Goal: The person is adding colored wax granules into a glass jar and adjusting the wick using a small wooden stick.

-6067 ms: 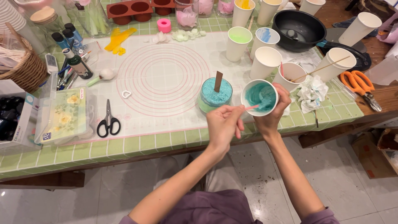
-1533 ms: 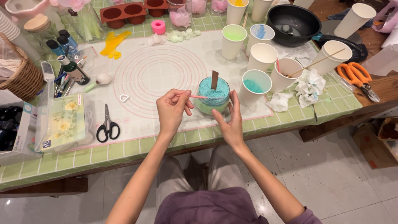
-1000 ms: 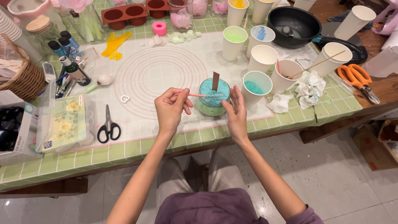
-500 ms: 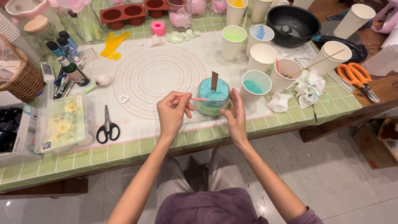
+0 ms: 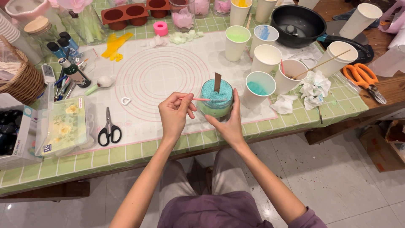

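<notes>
A small glass jar (image 5: 217,100) filled with teal granules stands on the white silicone mat (image 5: 143,67), with a flat brown wick strip upright in its middle. My right hand (image 5: 228,122) cups the jar from the near side. My left hand (image 5: 174,114) pinches a thin pink stick (image 5: 199,99) whose tip reaches the jar's teal surface. A white paper cup (image 5: 257,88) with teal granules inside stands just right of the jar.
Several paper cups (image 5: 265,58), a black pan (image 5: 297,24) and orange scissors (image 5: 362,79) are at the right. Crumpled tissue (image 5: 313,83) lies near the cups. Black scissors (image 5: 109,128), a clear box (image 5: 63,125) and a wicker basket (image 5: 22,80) sit left. Brown moulds (image 5: 136,12) line the back.
Six seconds ago my hands held the teal paper cup beside the jar. Since then the cup was set down; my left hand holds the pink stick at the jar, nearly still lately.
</notes>
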